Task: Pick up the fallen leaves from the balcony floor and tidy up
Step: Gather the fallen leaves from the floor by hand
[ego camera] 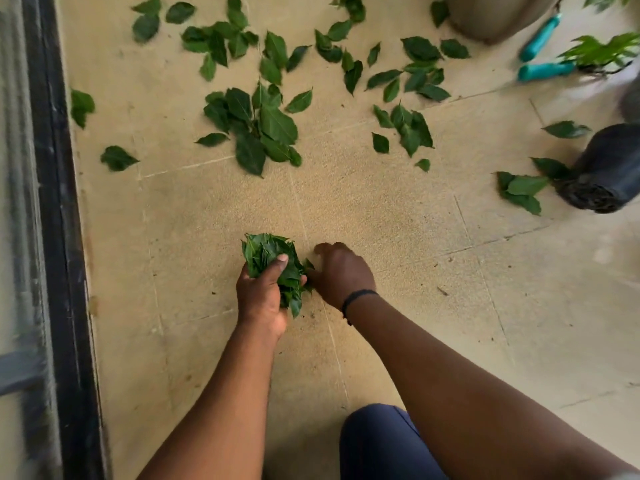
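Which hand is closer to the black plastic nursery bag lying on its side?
Right. The right hand is nearer the black plastic nursery bag; the left hand, gripping gathered green leaves, is farther away.

You have a single view, from the camera on your head, looking forward and steeply down at the balcony floor (398,209). It sits close above your forearms, wide enough to take in the door frame (59,202) at left, whose blurred edge perhaps bends from the lens.
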